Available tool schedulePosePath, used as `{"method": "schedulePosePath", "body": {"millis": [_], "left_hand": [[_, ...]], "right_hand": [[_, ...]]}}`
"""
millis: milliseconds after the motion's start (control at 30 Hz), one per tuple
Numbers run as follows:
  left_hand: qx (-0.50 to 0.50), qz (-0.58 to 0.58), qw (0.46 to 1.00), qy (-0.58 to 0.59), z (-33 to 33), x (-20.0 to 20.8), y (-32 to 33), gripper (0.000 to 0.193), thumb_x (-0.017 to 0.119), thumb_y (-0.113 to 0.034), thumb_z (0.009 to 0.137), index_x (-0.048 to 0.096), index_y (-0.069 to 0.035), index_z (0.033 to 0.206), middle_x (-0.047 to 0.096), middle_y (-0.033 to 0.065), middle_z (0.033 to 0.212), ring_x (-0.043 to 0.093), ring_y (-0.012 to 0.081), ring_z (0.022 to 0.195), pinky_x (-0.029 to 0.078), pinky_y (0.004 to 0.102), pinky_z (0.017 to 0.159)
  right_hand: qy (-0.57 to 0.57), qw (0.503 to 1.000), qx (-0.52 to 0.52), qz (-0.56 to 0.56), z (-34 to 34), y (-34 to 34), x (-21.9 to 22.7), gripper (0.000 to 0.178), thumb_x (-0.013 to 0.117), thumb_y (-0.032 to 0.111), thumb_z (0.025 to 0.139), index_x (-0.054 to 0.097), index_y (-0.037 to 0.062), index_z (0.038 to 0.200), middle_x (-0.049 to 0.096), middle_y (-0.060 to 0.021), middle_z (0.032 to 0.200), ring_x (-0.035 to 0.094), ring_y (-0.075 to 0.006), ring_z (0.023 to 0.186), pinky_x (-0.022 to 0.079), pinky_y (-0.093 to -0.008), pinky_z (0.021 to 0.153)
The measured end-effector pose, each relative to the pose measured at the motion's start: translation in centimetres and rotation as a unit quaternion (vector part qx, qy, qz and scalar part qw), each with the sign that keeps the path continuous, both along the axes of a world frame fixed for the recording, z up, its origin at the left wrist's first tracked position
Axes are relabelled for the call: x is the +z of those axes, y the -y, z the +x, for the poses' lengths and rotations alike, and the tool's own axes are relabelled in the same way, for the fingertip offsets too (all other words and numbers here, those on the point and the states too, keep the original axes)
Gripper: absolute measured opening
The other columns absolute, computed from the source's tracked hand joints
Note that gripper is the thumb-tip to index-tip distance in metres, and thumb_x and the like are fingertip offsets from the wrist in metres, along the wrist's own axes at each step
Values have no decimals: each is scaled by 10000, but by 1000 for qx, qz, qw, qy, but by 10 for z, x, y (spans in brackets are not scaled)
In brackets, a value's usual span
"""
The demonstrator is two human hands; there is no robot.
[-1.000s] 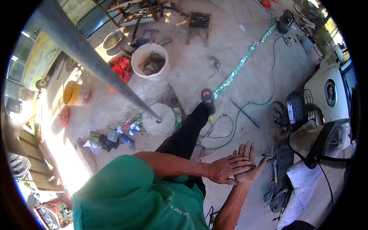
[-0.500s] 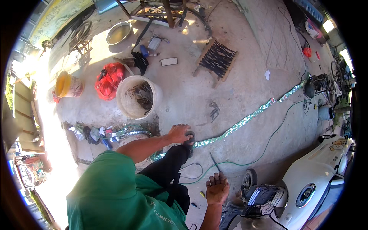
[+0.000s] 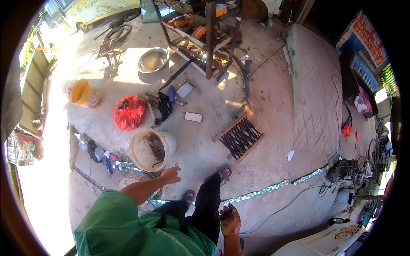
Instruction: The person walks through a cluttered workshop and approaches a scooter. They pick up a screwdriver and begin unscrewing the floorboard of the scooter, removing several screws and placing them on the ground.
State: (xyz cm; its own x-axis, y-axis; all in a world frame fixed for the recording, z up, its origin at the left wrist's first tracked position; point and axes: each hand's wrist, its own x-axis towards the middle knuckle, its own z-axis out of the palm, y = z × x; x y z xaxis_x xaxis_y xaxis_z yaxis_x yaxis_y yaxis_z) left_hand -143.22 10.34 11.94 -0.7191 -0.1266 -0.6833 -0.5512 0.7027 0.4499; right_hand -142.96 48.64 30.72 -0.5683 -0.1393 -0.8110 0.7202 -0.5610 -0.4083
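My left hand point(image 3: 171, 175) hangs in front of me, just right of a whitish bucket point(image 3: 170, 145) with dry brown scraps in it. Its fingers are loosely spread and no object shows in them. Lower right, my right hand point(image 3: 230, 221) is turned palm up with the fingers half curled and apart, holding nothing visible. Beneath me a long green-and-silver patterned strip point(image 3: 256, 190) runs across the concrete floor. One sandaled foot point(image 3: 224, 173) stands beyond it. Ahead and to the right lies a small wooden stool or frame point(image 3: 239, 137) laced with black straps.
A red plastic bag point(image 3: 129, 115), a yellow bucket point(image 3: 87, 94), a metal basin point(image 3: 153, 60) and a white phone-like slab point(image 3: 193, 116) lie ahead. A cluttered wooden stand point(image 3: 211, 40) rises at the back. A green hose point(image 3: 282, 208) curves right, near a white vehicle point(image 3: 326, 241).
I have stepped forward, one foot now beyond the strip, and the bucket and strapped frame are closer. My left hand has moved left toward the bucket. The white vehicle has slid toward the lower edge.
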Motion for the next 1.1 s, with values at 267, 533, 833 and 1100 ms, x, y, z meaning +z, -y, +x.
{"method": "schedulePosePath", "body": {"millis": [267, 533, 833, 1100], "left_hand": [[48, -36, 997, 49, -96, 48, 12, 771, 802, -309, 698, 506, -106, 1381, 662, 159, 1212, 613, 361, 1178, 479, 506, 994], [103, -55, 992, 48, -213, -3, 40, 837, 781, -268, 724, 410, -129, 1461, 564, 209, 1373, 514, 414, 1300, 419, 552, 1056], [19, -172, 984, -41, -341, -222, 109, 738, 753, -195, 766, 415, -132, 1419, 594, 187, 1285, 525, 399, 1274, 413, 535, 1043], [-139, -271, 939, -161, -404, -336, 157, 751, 677, -30, 756, 411, -116, 1453, 514, 160, 1339, 462, 360, 1313, 343, 552, 1061]], "right_hand": [[2, 998, 63, -32, -163, 19, -19, 353, 611, 327, 955, 619, 107, 1231, 709, -75, 1020, 675, -244, 889, 514, -375, 794], [85, 990, 110, -6, -227, 29, -52, 346, 571, 288, 990, 605, 77, 1263, 719, -95, 1052, 689, -235, 917, 529, -360, 786], [201, 978, 48, 8, -200, 77, -133, 400, 551, 340, 999, 606, 73, 1291, 717, -98, 1054, 692, -244, 899, 543, -367, 769], [227, 973, -12, -41, -190, 101, -180, 456, 559, 302, 994, 571, 15, 1349, 718, -152, 1130, 715, -285, 978, 564, -375, 832]]}}
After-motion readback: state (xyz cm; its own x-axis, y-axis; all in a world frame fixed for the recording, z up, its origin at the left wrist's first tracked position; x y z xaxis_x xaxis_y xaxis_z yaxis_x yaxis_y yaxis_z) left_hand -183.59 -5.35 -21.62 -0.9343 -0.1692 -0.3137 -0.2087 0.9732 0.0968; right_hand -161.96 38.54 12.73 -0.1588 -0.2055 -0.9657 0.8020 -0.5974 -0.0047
